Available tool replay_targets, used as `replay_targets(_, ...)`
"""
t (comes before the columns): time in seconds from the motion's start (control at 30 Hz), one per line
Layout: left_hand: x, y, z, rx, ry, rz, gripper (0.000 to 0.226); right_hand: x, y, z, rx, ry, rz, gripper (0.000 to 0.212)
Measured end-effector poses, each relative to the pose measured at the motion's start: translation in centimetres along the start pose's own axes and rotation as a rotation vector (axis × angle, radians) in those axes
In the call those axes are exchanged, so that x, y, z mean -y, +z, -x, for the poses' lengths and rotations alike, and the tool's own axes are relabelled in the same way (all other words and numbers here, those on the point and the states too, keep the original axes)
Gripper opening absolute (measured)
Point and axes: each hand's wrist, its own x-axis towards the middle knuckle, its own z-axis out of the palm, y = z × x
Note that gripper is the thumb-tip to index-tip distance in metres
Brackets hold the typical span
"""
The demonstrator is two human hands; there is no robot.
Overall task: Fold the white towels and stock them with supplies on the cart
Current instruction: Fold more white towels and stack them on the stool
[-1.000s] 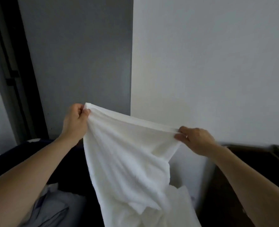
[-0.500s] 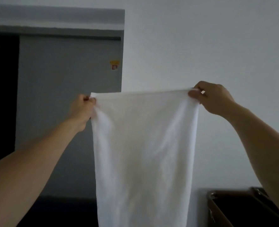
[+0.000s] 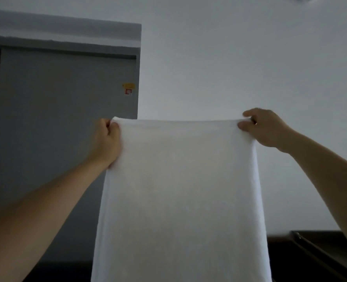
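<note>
Now your left hand [image 3: 107,141] and right hand [image 3: 265,128] each pinch a top corner of the white towel [image 3: 180,200] — it hangs flat between them, in front of the wall [image 3: 239,68] — dark bin [image 3: 321,253] lower right.

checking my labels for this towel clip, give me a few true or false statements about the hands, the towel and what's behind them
1. The left hand and the right hand each grip a top corner of the white towel. True.
2. The white towel lies folded on a surface. False: it hangs unfolded, spread between the two hands.
3. A ring shows on the right hand. True.
4. The grey door behind the left hand is bare. False: a yellow and red sticker sits near its right edge.
</note>
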Motion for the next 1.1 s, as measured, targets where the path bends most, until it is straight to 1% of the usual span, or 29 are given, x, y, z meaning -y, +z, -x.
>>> replay_targets(0.03,0.3,0.2,0.7,0.013,-0.022,0.013,0.022,-0.5,0.4,0.5,0.063,0.020,0.038,0.029)
replay_targets(0.07,0.7,0.4,1.4,0.037,-0.062,0.022,0.025,-1.0,0.9,0.9,0.133,0.048,0.060,0.031)
replay_targets(0.13,1.5,0.9,2.7,0.132,-0.164,0.029,0.028,-1.9,1.7,1.9,0.257,0.137,0.072,0.038)
replay_targets(0.17,2.0,1.1,3.2,0.189,-0.217,0.039,0.029,-2.5,2.2,2.2,0.307,0.179,0.055,0.038)
replay_targets(0.27,3.3,1.8,4.0,0.300,-0.403,0.103,0.026,-4.4,3.7,2.8,0.394,0.309,-0.100,0.033)
replay_targets(0.3,3.9,2.0,4.0,0.320,-0.430,0.114,0.023,-4.9,4.1,2.8,0.397,0.350,-0.159,0.032)
replay_targets(0.37,4.9,2.6,4.1,0.332,-0.414,0.136,0.018,-5.7,5.0,2.5,0.373,0.401,-0.263,0.031)
replay_targets(0.43,5.5,3.3,3.2,0.320,-0.362,0.140,0.022,-5.7,6.0,1.5,0.303,0.409,-0.366,0.030)
replay_targets(0.47,5.6,3.8,2.2,0.302,-0.316,0.092,0.023,-5.5,6.4,0.7,0.244,0.391,-0.417,0.030)
replay_targets(0.53,4.9,5.0,-1.0,0.248,-0.228,-0.035,0.019,-4.8,6.9,-1.9,0.074,0.307,-0.446,0.031)
replay_targets(0.6,3.3,6.2,-5.1,0.165,-0.173,-0.088,0.015,-3.4,6.7,-5.0,-0.120,0.204,-0.416,0.031)
replay_targets(0.67,1.7,6.9,-8.6,0.061,-0.129,-0.120,0.016,-2.1,6.4,-7.4,-0.261,0.121,-0.471,0.023)
replay_targets(0.7,1.3,6.9,-9.7,0.022,-0.121,-0.145,0.021,-1.8,6.3,-8.3,-0.285,0.091,-0.505,0.019)
replay_targets(0.77,1.3,6.8,-10.4,0.006,-0.119,-0.219,0.029,-1.9,6.4,-8.9,-0.269,0.054,-0.520,0.017)
replay_targets(0.83,2.0,6.4,-9.5,0.030,-0.101,-0.251,0.025,-2.8,7.0,-8.4,-0.258,0.027,-0.516,0.014)
replay_targets(0.9,2.7,5.7,-8.1,0.038,-0.087,-0.207,0.017,-3.8,7.7,-7.4,-0.248,0.020,-0.548,0.011)
replay_targets(1.0,2.5,3.9,-5.2,0.032,-0.164,-0.068,0.020,-4.5,8.0,-4.8,-0.213,-0.007,-0.562,0.012)
replay_targets(1.1,1.9,1.0,-1.6,0.061,-0.188,0.005,0.012,-4.7,6.8,-0.6,-0.211,-0.049,-0.531,0.013)
